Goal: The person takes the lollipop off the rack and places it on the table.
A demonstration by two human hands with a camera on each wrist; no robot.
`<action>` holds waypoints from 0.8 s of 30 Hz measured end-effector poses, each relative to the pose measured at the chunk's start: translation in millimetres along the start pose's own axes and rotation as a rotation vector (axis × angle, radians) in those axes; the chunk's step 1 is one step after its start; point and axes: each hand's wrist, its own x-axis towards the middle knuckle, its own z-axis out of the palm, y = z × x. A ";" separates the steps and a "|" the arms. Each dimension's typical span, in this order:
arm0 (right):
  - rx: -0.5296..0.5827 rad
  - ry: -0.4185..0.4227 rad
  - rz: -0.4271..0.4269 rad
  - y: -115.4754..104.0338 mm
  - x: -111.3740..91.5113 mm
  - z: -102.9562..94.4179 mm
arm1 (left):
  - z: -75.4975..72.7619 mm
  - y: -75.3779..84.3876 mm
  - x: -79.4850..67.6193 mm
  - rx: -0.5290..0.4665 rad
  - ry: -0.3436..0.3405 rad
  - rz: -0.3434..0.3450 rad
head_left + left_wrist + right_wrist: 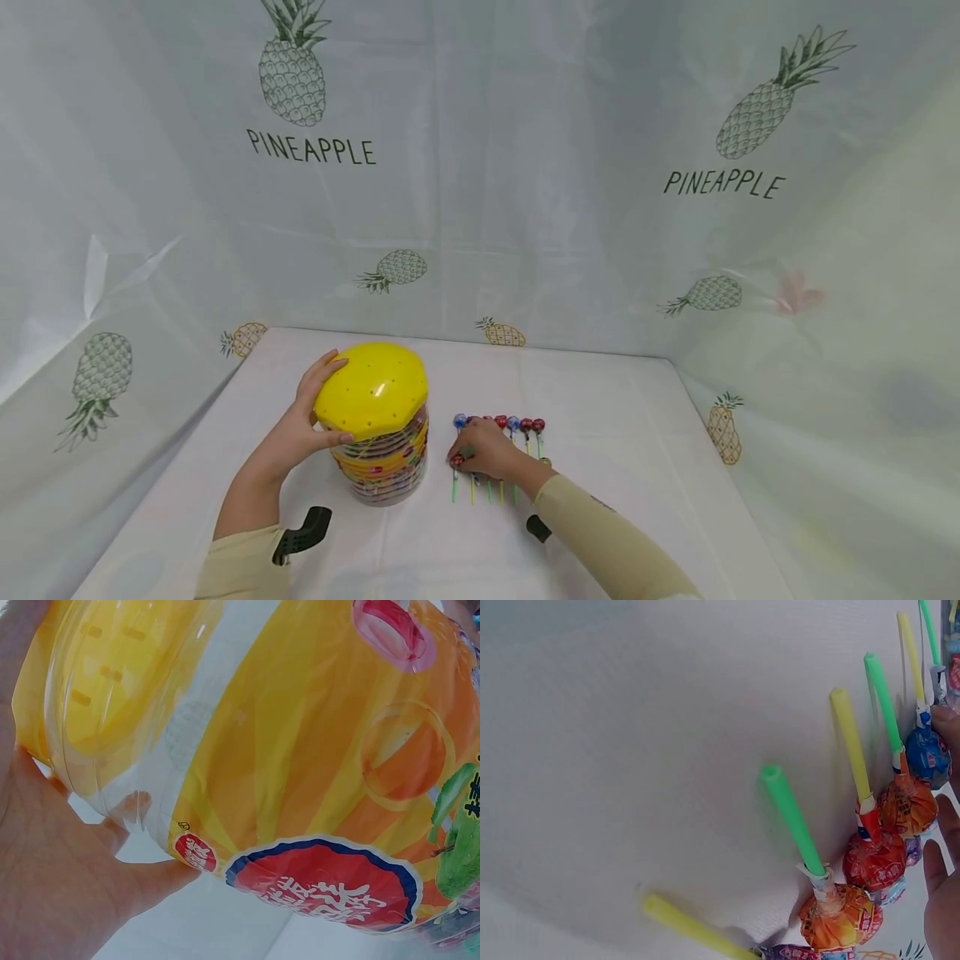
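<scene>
A clear jar (382,492) with a yellow lid (375,387) and a colourful label (262,765) stands on the table. My left hand (303,425) grips it near the top, thumb at the front and fingers round the far side of the lid. To the right of the jar, my right hand (487,450) pinches a red lollipop (456,461) with a green stick at the left end of the front row. Beside the fingers in the right wrist view is a blue lollipop (930,759), then orange (907,806) and red (875,860) ones. The hand partly hides both rows.
Behind the right hand runs a back row of wrapped lollipops, including a blue one (513,422) and a dark red one (539,425). Both rows lie on the white table (600,400). A pineapple-print sheet (510,167) hangs around the table.
</scene>
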 end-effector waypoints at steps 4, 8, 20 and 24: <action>-0.028 0.006 -0.019 1.1 -2.8 -2.4 | -0.2 0.0 0.5 0.002 0.003 0.004; -0.040 0.022 -0.018 0.5 -9.9 -10.1 | -1.0 -0.2 0.5 -0.002 -0.001 0.008; 0.107 0.191 0.002 9.9 -53.3 -40.7 | -10.4 -1.7 -4.7 0.040 0.026 -0.013; 0.158 0.231 0.071 13.6 -70.7 -54.3 | -10.8 0.4 -8.2 0.019 0.055 -0.001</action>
